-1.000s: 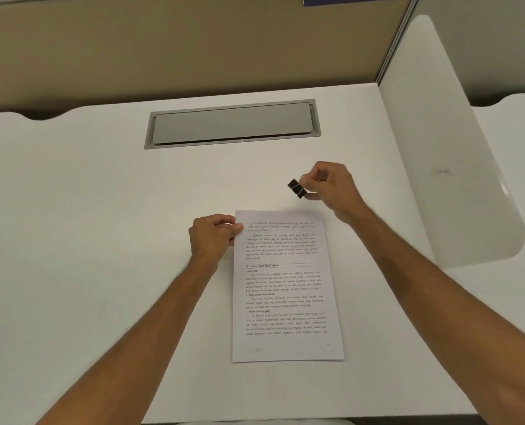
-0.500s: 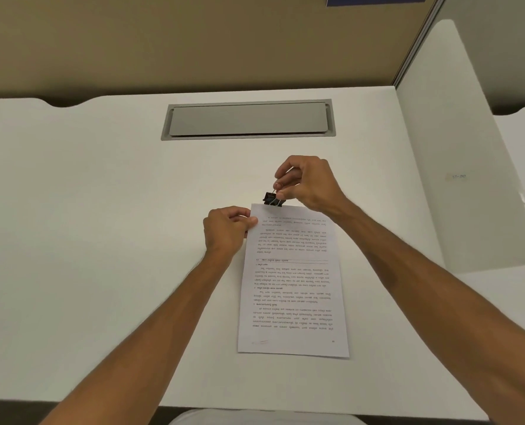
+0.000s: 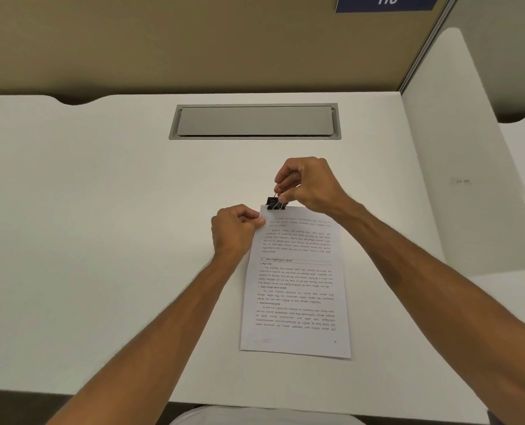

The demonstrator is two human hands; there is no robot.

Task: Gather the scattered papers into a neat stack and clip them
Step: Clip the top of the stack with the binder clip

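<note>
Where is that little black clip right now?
In the head view the black binder clip sits on the far left corner of the paper stack, pinched by the right hand, while the left hand holds the stack's left edge.

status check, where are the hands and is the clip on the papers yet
Left hand pinching far left corner of white printed paper stack. Right hand gripping wire handles of black binder clip, clip seated on stack's far edge. Nothing in the way.

The papers (image 3: 296,286) sit in one tidy stack flat on the white desk, printed text upside down, with a black binder clip (image 3: 275,203) on the far left corner.
</note>
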